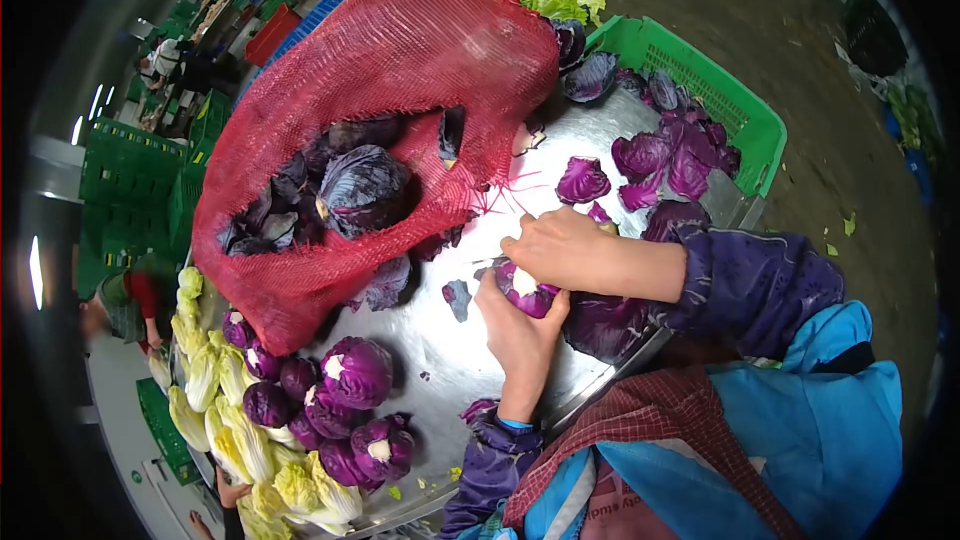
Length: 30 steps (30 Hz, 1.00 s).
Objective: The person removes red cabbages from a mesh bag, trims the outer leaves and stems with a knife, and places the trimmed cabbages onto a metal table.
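The left hand (pixel 522 335) is cradling a red cabbage (pixel 530 297) on the worktop (pixel 440 338), its fingers curving round one side and its thumb spreading toward the other. The right hand (pixel 562 248) is pressing in over the top with fingers curling tightly; whatever they may be gripping is hiding from view, so I cannot tell. If a blade is hiding there, a slip could be sending it toward the left thumb, which is sitting very near. The head's roundness is adding to that risk: on smooth metal, a loosening left hold could be letting it turn. Frayed strands (pixel 490 202) of the mesh bag (pixel 400 40) are trailing just beside the right hand and could be snagging on the fingers. A knock could be setting the piled trimmed cabbages (pixel 358 372) rolling into the Chinese cabbages (pixel 245 440).

Those trimmed globes are shining glossy purple, some showing pale cut stems, while the cabbage inside the bag (pixel 365 192) is wearing dull, bluish, veined leaves. The red netting is sagging in coarse folds. Loose leaves (pixel 680 155) are curling, cup-like, by the perforated green crate (pixel 768 132).
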Each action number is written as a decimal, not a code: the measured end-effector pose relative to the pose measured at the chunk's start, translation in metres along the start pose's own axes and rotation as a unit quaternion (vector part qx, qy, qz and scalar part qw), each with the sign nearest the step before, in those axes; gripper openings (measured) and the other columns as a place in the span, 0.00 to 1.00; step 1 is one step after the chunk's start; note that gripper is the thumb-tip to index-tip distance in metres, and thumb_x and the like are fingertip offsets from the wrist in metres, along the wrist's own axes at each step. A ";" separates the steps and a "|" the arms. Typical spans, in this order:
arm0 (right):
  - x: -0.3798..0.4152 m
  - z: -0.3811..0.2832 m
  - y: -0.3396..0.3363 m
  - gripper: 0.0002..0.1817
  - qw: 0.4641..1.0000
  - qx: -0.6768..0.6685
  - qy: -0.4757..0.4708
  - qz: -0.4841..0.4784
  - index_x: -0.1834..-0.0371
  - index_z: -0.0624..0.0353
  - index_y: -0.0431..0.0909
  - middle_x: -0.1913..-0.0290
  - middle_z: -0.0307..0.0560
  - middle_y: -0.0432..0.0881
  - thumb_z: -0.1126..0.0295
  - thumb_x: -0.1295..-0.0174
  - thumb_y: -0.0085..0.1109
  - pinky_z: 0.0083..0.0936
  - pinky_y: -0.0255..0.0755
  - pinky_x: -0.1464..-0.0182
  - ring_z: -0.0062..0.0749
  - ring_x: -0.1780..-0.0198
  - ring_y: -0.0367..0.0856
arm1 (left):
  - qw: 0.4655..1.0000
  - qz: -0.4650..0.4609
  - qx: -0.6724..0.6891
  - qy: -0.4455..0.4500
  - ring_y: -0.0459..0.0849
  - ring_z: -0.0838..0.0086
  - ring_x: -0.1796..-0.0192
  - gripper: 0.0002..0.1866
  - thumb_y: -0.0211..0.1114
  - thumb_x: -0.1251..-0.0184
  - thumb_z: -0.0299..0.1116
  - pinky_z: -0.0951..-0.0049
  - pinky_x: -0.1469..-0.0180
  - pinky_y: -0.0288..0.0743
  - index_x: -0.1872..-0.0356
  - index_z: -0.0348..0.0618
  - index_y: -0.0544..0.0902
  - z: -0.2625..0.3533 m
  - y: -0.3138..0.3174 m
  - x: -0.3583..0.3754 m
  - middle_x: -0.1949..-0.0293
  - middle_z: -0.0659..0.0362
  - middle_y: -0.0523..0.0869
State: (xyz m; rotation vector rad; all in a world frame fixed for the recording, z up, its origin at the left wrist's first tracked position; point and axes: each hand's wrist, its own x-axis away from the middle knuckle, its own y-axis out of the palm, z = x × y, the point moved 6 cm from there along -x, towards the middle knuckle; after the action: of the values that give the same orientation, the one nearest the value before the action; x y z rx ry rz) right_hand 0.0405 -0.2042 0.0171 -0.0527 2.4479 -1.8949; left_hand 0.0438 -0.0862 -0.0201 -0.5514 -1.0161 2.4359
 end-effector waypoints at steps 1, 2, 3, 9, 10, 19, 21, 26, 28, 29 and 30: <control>-0.005 0.001 0.001 0.09 1.000 0.000 0.000 0.000 0.63 0.61 0.76 0.66 0.58 0.81 0.69 0.46 0.54 0.38 0.78 0.71 0.48 0.67 0.85 | 1.000 0.009 -0.008 0.008 0.74 0.51 0.46 0.47 0.76 0.56 0.46 0.60 0.47 0.71 0.40 0.27 0.63 0.000 0.000 0.000 0.49 0.42 0.71; -0.012 0.002 0.003 0.08 1.000 0.019 -0.015 -0.011 0.66 0.61 0.78 0.68 0.57 0.82 0.69 0.46 0.54 0.38 0.78 0.70 0.47 0.67 0.85 | 1.000 0.009 -0.008 0.007 0.74 0.51 0.46 0.47 0.76 0.56 0.46 0.60 0.47 0.71 0.40 0.27 0.63 0.001 0.000 0.000 0.49 0.42 0.71; -0.017 0.003 0.006 0.08 0.999 0.037 -0.029 -0.022 0.69 0.62 0.79 0.71 0.55 0.83 0.69 0.47 0.54 0.38 0.77 0.70 0.46 0.67 0.85 | 1.000 -0.004 -0.007 -0.006 0.74 0.51 0.46 0.47 0.76 0.56 0.47 0.60 0.46 0.71 0.40 0.27 0.63 0.002 -0.001 -0.001 0.49 0.42 0.71; -0.030 0.016 0.010 0.09 0.999 0.022 -0.037 -0.031 0.71 0.61 0.81 0.72 0.55 0.84 0.69 0.47 0.52 0.41 0.77 0.67 0.48 0.68 0.85 | 0.998 -0.025 0.007 -0.049 0.75 0.49 0.47 0.47 0.75 0.55 0.48 0.58 0.46 0.70 0.39 0.29 0.62 0.002 -0.002 0.002 0.47 0.41 0.71; -0.034 0.017 0.007 0.09 0.999 0.013 -0.040 -0.031 0.71 0.62 0.81 0.73 0.56 0.83 0.69 0.47 0.52 0.42 0.77 0.67 0.49 0.68 0.84 | 0.997 -0.035 0.010 -0.068 0.75 0.48 0.47 0.47 0.75 0.55 0.48 0.58 0.46 0.70 0.39 0.29 0.62 0.000 -0.002 0.001 0.47 0.41 0.71; -0.041 0.033 0.019 0.17 0.996 0.028 -0.008 -0.087 0.64 0.54 0.79 0.69 0.54 0.83 0.58 0.53 0.69 0.44 0.75 0.61 0.51 0.62 0.83 | 0.998 0.041 0.023 -0.042 0.75 0.50 0.46 0.45 0.74 0.54 0.49 0.57 0.48 0.72 0.40 0.32 0.63 -0.007 0.004 0.007 0.49 0.43 0.74; -0.046 0.036 0.024 0.18 0.997 0.020 0.008 -0.079 0.64 0.55 0.79 0.68 0.55 0.83 0.58 0.53 0.70 0.44 0.75 0.60 0.52 0.61 0.82 | 0.997 0.057 0.025 -0.044 0.75 0.50 0.46 0.45 0.74 0.54 0.49 0.57 0.48 0.72 0.40 0.32 0.63 -0.009 0.002 0.003 0.49 0.43 0.74; -0.039 0.081 0.073 0.21 0.996 0.035 0.035 -0.077 0.62 0.58 0.79 0.67 0.57 0.82 0.57 0.54 0.70 0.46 0.74 0.58 0.54 0.60 0.81 | 0.997 0.074 0.011 0.030 0.72 0.50 0.41 0.48 0.75 0.54 0.49 0.59 0.42 0.70 0.37 0.32 0.61 -0.002 0.007 0.033 0.43 0.42 0.70; -0.019 0.083 0.073 0.23 0.992 -0.051 0.113 -0.015 0.62 0.61 0.78 0.68 0.59 0.81 0.56 0.55 0.71 0.46 0.73 0.58 0.56 0.61 0.81 | 0.995 0.087 0.051 0.013 0.71 0.50 0.38 0.48 0.75 0.54 0.49 0.61 0.38 0.68 0.36 0.33 0.60 -0.011 0.003 0.043 0.39 0.42 0.68; -0.016 0.082 0.077 0.23 0.989 -0.090 0.113 -0.006 0.63 0.62 0.77 0.67 0.60 0.81 0.56 0.55 0.70 0.47 0.73 0.58 0.56 0.61 0.80 | 0.994 0.082 0.072 0.006 0.70 0.50 0.38 0.48 0.76 0.54 0.48 0.61 0.38 0.68 0.36 0.32 0.61 -0.018 0.003 0.042 0.39 0.41 0.68; -0.017 0.074 0.069 0.22 0.988 -0.103 0.116 0.003 0.63 0.62 0.77 0.67 0.60 0.81 0.58 0.55 0.69 0.47 0.73 0.59 0.57 0.61 0.80 | 0.992 0.076 0.097 0.000 0.70 0.51 0.38 0.48 0.76 0.55 0.48 0.61 0.38 0.68 0.36 0.32 0.62 -0.018 -0.003 0.037 0.38 0.41 0.68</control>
State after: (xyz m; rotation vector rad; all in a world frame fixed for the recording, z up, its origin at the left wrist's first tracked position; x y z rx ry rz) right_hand 0.0613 -0.2579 -0.0684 0.1795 2.7841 -1.7258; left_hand 0.0232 -0.0548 -0.0369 -0.5796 -0.7506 2.6316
